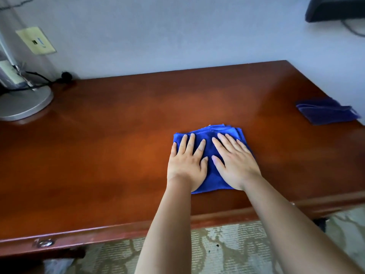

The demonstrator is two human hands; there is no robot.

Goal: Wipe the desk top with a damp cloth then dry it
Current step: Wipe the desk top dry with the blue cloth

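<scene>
A folded bright blue cloth (210, 133) lies flat on the reddish-brown wooden desk top (118, 145), right of centre. My left hand (186, 163) presses on the cloth's left half with straight, spread fingers. Beside it, my right hand (236, 162) lies flat on the right half, fingers also straight. Both palms cover most of the cloth. A second, darker blue folded cloth (325, 111) rests near the desk's right edge, apart from both hands.
A lamp with a round silver base (23, 103) and black cord stands at the desk's back left, by a wall outlet plate (36, 40). A dark object (335, 8) hangs on the wall top right. A drawer handle (44, 242) shows on the front edge, with patterned carpet below.
</scene>
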